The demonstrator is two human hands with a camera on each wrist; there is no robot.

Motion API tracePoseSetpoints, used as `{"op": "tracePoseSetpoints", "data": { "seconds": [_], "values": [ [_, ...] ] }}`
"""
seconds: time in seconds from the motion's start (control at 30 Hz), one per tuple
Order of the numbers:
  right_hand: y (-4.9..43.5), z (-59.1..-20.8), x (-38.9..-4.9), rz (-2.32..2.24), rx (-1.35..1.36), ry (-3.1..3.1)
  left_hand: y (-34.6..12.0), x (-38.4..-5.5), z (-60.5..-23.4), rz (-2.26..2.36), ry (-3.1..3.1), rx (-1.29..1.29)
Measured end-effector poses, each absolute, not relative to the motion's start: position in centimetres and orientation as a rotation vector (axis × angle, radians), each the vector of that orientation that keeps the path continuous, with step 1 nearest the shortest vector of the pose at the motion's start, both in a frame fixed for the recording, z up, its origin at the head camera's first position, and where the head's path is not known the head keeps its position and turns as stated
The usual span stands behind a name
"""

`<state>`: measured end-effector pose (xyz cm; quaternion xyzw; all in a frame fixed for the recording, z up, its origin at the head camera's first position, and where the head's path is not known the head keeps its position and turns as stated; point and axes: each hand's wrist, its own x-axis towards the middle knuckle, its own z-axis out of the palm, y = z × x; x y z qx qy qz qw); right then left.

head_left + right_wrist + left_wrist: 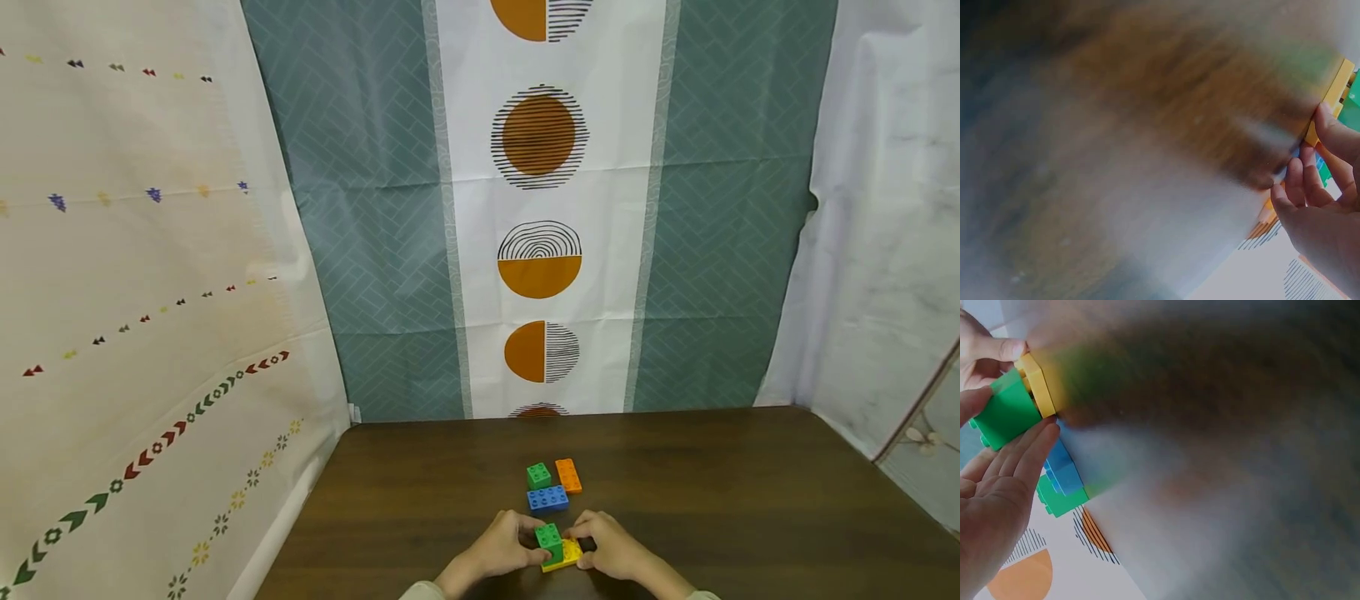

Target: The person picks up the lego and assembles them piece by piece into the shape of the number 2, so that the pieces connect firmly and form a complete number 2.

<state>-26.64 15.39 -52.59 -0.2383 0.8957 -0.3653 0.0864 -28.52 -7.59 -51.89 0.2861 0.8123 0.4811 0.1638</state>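
On the near part of the table, a tall green toy brick (550, 540) stands on the left end of a yellow brick (572, 552). My left hand (504, 546) grips the green brick, its thumb on one side and fingers along the opposite side, as the left wrist view shows. At the yellow brick's right end, my right hand (609, 546) pinches it between thumb and fingers. In the left wrist view, yellow studs peek out at the seam between the green brick (1010, 409) and the yellow brick (1038, 384). The green brick is partly cut off in the right wrist view.
Just beyond my hands lies a blue brick (547, 499), with another green brick (538, 476) behind it and an orange brick (568, 476) to the right. The dark wooden table (712, 483) ends at a patterned curtain (555, 200) at the back.
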Motion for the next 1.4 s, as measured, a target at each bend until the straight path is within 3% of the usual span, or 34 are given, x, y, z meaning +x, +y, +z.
{"op": "tracePoseSetpoints", "data": {
  "seconds": [0.9, 1.4],
  "values": [
    [15.3, -53.0, -27.0, -1.235, -0.591, 2.650, -7.5, -28.7, -52.2, 1.294, 2.411, 0.967],
    [15.5, -52.7, -27.5, -1.255, -0.674, 2.673, -7.7, -29.4, -52.4, 1.305, 2.401, 1.011]
  ]
}}
